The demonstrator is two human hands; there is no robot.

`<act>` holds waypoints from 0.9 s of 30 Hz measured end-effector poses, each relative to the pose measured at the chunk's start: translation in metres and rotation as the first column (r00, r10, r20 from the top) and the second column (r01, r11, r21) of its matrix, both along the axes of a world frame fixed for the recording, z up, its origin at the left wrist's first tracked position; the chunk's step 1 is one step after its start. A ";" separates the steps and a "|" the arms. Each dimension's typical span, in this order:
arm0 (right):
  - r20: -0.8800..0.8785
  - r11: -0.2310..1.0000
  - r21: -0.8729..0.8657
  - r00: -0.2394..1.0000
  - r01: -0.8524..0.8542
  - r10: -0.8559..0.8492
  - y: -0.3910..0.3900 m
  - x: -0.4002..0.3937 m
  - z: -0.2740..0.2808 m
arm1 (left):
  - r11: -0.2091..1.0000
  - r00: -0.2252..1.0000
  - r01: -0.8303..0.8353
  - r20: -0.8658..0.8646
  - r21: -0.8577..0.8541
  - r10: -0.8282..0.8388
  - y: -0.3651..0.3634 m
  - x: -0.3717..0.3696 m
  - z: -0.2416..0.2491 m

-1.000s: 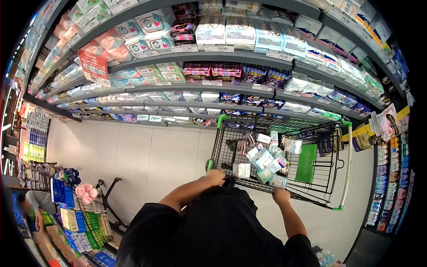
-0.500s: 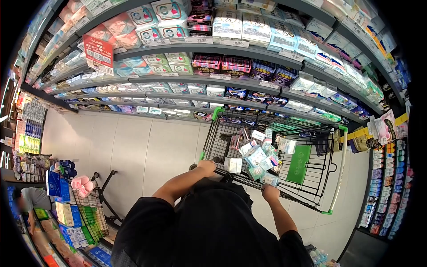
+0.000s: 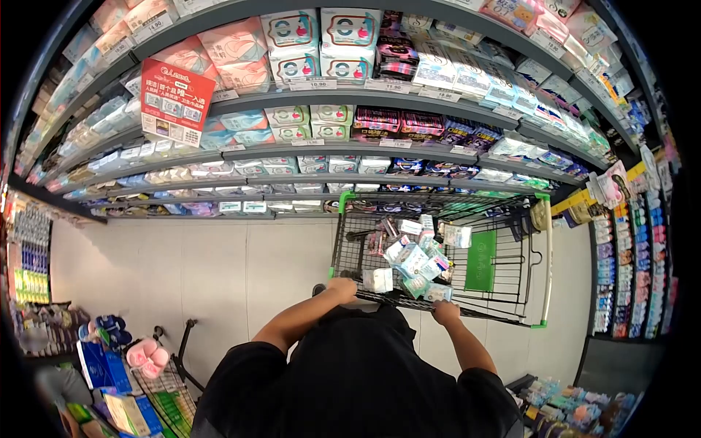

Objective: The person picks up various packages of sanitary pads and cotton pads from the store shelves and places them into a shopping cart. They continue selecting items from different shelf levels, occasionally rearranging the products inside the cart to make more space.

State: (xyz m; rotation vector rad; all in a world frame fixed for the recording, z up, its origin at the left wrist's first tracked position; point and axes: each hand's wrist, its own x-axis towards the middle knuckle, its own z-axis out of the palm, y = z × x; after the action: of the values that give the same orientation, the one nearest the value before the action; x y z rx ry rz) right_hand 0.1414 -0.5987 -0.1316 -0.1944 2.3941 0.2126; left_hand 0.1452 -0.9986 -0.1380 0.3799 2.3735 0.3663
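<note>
The pale floor (image 3: 285,255) spreads beneath both grips, and shelves (image 3: 314,98) stand ahead. The left hand (image 3: 342,290) is closed on the near rim of the cart (image 3: 480,261). Packs (image 3: 412,260) lie inside, ahead of and between both grips. The right hand (image 3: 447,314), nearer to them, also clasps this rim; the cart's long axis runs left to right.

Bright, even indoor light; fisheye edges curve and darken to black; lower-left corner blurred.
</note>
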 end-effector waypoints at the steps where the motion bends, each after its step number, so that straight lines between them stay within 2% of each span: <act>1: 0.014 1.000 0.003 1.000 0.021 -0.021 -0.008 0.003 -0.001 | 1.000 0.999 0.019 0.029 0.014 -0.020 -0.011 0.001 0.005; 3: 0.040 0.999 0.006 0.998 0.053 -0.054 -0.029 0.007 0.000 | 0.998 0.995 0.048 0.087 0.040 -0.051 -0.034 0.002 0.012; 7: 0.131 0.997 0.007 0.988 0.078 -0.078 -0.069 0.011 0.010 | 0.999 0.991 0.005 0.137 0.039 -0.010 -0.071 0.012 0.001; 8: 0.168 0.998 -0.027 0.984 0.062 -0.056 -0.076 0.010 0.010 | 0.999 0.990 0.015 0.137 0.038 -0.020 -0.080 0.013 0.000; 11: 0.255 0.953 -0.301 0.965 0.015 0.065 -0.075 0.004 -0.014 | 0.999 0.989 0.028 0.142 0.023 -0.031 -0.102 0.019 0.000; 12: 0.331 0.933 -0.354 0.942 0.071 0.053 -0.079 -0.001 -0.010 | 1.000 0.990 0.022 0.141 0.008 -0.023 -0.109 0.021 0.001; 16: 0.428 0.887 -0.453 0.895 0.093 0.125 -0.094 -0.008 -0.006 | 0.998 0.982 0.053 0.184 -0.047 -0.043 -0.131 0.033 -0.016; 17: 0.487 0.898 -0.431 0.860 0.086 0.151 -0.101 -0.012 -0.002 | 0.996 0.977 0.059 0.208 -0.065 -0.044 -0.136 0.036 -0.018; 22: 0.537 0.877 -0.479 0.806 0.049 0.248 -0.119 -0.024 -0.002 | 0.989 0.972 -0.053 0.220 -0.139 0.083 -0.152 0.047 -0.009; 23: 0.486 0.860 -0.509 0.834 0.028 0.261 -0.121 -0.030 -0.004 | 0.988 0.970 -0.059 0.225 -0.142 0.091 -0.155 0.049 -0.008; 25: 0.479 0.821 -0.571 0.814 0.006 0.328 -0.132 -0.066 -0.006 | 0.986 0.967 -0.070 0.234 -0.150 0.104 -0.160 0.052 -0.005; 27: 0.185 0.781 -0.622 0.958 -0.058 0.219 -0.147 -0.103 0.037 | 0.984 0.963 -0.079 0.243 -0.161 0.117 -0.165 0.053 -0.004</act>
State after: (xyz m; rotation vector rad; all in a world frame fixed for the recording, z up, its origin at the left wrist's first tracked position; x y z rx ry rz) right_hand 0.0383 -0.7454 -0.0950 -0.6629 2.1166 -0.5140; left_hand 0.1987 -1.1631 -0.1422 0.1362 2.1579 0.2617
